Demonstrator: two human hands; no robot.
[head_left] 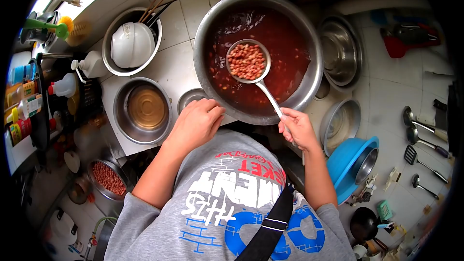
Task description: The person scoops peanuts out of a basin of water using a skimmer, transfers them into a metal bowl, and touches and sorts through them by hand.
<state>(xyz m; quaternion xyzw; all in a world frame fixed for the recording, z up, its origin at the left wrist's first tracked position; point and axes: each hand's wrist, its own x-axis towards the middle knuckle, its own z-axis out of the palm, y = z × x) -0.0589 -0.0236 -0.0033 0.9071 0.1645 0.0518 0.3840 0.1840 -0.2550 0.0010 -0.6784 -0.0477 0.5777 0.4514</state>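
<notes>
Near the worktop's [179, 34] front edge, pot [316, 63] of red liquid [285, 34]. Ladle [269, 96], heaped with reddish kernels [246, 62], sits within its rim, handle closed in my right fingers [291, 115]. Left fingers [211, 111] half-curled; grasp hidden. Judgement: steady, level scoop limits spillage.

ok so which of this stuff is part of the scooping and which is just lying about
In use: ladle, reddish beans or nuts, large metal pot
Probably just lying about: white bowl, blue basin, green brush, wok
</notes>
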